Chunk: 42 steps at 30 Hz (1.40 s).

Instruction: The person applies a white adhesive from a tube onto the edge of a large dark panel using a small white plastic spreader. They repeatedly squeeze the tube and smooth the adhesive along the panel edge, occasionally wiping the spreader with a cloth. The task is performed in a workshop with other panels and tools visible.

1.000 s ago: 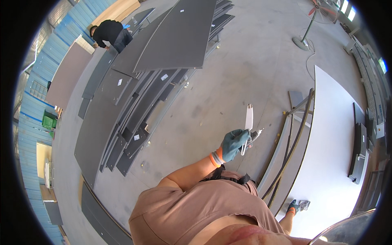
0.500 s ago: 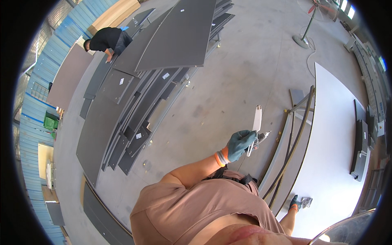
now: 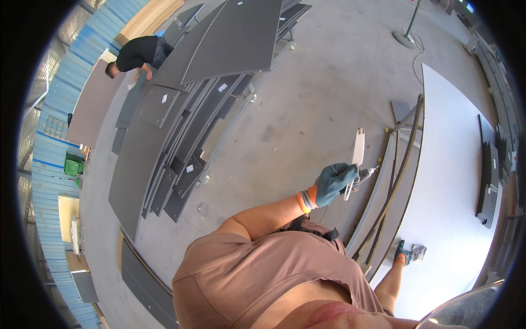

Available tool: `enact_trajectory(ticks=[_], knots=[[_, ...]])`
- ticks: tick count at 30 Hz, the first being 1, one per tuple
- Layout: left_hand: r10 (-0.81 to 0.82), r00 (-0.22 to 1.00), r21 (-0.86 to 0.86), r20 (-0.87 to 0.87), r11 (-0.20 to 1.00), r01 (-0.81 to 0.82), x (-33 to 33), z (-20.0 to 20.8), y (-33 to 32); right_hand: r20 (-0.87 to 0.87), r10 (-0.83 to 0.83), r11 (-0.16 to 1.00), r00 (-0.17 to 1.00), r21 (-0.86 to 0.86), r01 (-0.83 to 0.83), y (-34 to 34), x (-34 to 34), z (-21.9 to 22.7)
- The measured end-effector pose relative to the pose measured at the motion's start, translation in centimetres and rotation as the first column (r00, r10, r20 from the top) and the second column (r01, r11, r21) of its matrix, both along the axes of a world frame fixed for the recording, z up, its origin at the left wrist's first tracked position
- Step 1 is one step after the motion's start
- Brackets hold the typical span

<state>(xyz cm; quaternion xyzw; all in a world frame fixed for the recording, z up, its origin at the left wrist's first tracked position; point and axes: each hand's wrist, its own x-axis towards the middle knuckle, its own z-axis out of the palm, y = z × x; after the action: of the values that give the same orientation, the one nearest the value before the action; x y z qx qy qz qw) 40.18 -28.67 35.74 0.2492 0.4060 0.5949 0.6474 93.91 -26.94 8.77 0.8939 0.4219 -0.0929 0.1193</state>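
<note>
My left hand (image 3: 332,184), in a teal glove with an orange and grey cuff, is closed around a long flat white strip-like part (image 3: 358,148) held upright over the floor. Close beside that hand a grey tool with a pointed tip (image 3: 364,176) sticks out; whether the hand grips it too is hard to tell. Low on the right, my right hand (image 3: 402,253), gloved alike, is over the large white panel (image 3: 444,192). Its fingers close on the near end of a small clear plastic bag (image 3: 418,252), whose contents are too small to make out.
The white panel rests on a metal frame (image 3: 392,186). Dark strips (image 3: 486,181) lie along its far side. Stacked dark grey panels (image 3: 235,41) fill a rack on the left, where a person in black (image 3: 139,55) bends over. A fan stand (image 3: 405,38) stands behind.
My left hand has moved slightly right and up with the white part. My right hand and the bag appear a little higher in view. The person in black has shifted their hands.
</note>
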Motion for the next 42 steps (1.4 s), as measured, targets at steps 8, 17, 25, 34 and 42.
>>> enact_trajectory(ticks=[8, 17, 25, 34, 42], knots=[[-0.017, 0.896, 0.34, -0.443, 0.922, 0.186, 8.7, -1.1, -1.1, 0.156, 0.412, 0.803, 0.898, 0.402, -0.439, -0.7, -0.1, 4.1], [-0.374, 0.925, 0.041, -0.062, 0.925, 0.377, 18.0, 0.2, 0.8, -0.379, 0.292, 0.661, 0.878, 0.743, 0.101, -6.6, -11.7, 12.3], [-0.772, 0.636, 0.1, 0.011, 0.633, 0.767, 12.3, 1.2, 4.9, -0.859, 0.412, 0.502, 0.304, 0.492, 0.711, -8.3, -27.6, 26.4], [-0.965, 0.263, 0.101, 0.001, 0.262, 0.96, 14.6, 1.5, 7.9, -0.883, 0.379, 0.147, 0.279, 0.355, 0.923, -7.4, -31.0, 30.8], [-0.987, 0.145, 0.064, -0.071, 0.14, 0.988, 23.0, 2.3, 1.0, -0.868, 0.433, -0.016, 0.243, 0.262, 0.965, -14.3, -23.5, 29.3]])
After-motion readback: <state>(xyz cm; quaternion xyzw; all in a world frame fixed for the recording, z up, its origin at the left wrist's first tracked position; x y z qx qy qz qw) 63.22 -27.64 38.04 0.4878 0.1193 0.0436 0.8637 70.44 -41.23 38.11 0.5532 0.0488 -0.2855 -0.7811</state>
